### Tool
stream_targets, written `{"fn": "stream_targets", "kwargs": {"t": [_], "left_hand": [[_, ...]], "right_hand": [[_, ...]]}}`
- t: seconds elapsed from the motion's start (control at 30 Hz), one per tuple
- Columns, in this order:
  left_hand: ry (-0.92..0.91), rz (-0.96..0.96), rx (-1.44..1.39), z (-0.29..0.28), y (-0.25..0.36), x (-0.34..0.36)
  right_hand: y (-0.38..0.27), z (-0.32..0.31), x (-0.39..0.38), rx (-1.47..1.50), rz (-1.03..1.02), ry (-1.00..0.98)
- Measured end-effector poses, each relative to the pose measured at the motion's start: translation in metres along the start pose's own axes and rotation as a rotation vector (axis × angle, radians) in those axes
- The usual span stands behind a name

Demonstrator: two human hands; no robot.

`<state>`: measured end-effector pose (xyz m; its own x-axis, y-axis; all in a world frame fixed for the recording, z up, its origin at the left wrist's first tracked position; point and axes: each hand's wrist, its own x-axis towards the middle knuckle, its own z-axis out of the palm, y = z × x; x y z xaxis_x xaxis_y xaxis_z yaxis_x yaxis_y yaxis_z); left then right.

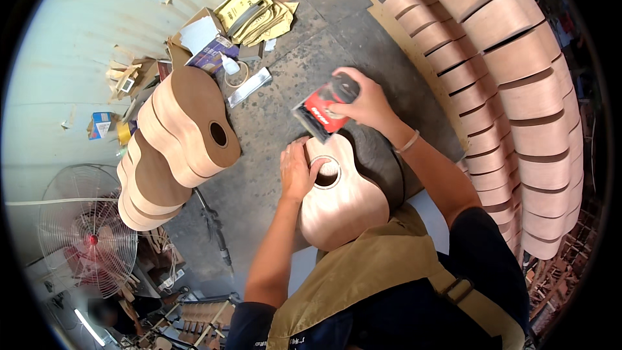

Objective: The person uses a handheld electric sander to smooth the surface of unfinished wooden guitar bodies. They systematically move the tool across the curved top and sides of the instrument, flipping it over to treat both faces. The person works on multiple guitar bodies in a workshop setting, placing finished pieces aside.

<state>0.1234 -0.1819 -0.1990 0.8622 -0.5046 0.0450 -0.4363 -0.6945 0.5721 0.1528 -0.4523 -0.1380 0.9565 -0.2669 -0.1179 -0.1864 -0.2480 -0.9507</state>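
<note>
Khaki apron cloth [363, 272] lay nearest my eyes, at 6 o'clock. Just beyond it, at the near edge of the grey worktop [262, 126], was the pale wooden guitar body [343, 210], face up; I could not tell whether its broad end pressed on the cloth, though so close a placing probably gave it a backstop.

My left grip [297, 172] was closed on the body's 10 o'clock edge, thumb bent in beside the sound hole [328, 178] and fingers lying along the narrower shoulder, I judge to keep it from sliding or turning. My right grip [366, 104], between 12 and 1 o'clock, was wrapped around a red and black power tool [319, 111], likely high on its housing so that the palm could steer it. Blur hid whether the tool's foot touched the wood.

That body's long axis ran almost straight away from me, narrow end toward a shade before 12, broad end toward 6. More bodies stood piled at 10 o'clock [188, 116] and racked in tall rows at 2 [531, 110], seemingly parked aside to leave my middle space free.
</note>
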Motion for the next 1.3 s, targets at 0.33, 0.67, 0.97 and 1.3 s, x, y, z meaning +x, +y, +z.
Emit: {"fn": "stream_targets", "kwargs": {"t": [0.33,0.67,0.97,1.3], "left_hand": [[-0.012,0.124,0.077,0.002,-0.006,0.002],[-0.105,0.143,0.112,0.001,-0.005,0.006],[-0.126,0.122,0.13,-0.005,0.001,0.007],[-0.057,0.102,0.096,0.0,-0.004,0.007]], "right_hand": [[0.007,0.006,-0.028,0.094,0.074,0.239],[0.005,0.013,-0.152,0.517,0.489,0.688],[0.009,0.015,-0.093,0.235,0.239,0.602],[-0.002,0.03,-0.093,-0.129,-0.122,0.594]]}}
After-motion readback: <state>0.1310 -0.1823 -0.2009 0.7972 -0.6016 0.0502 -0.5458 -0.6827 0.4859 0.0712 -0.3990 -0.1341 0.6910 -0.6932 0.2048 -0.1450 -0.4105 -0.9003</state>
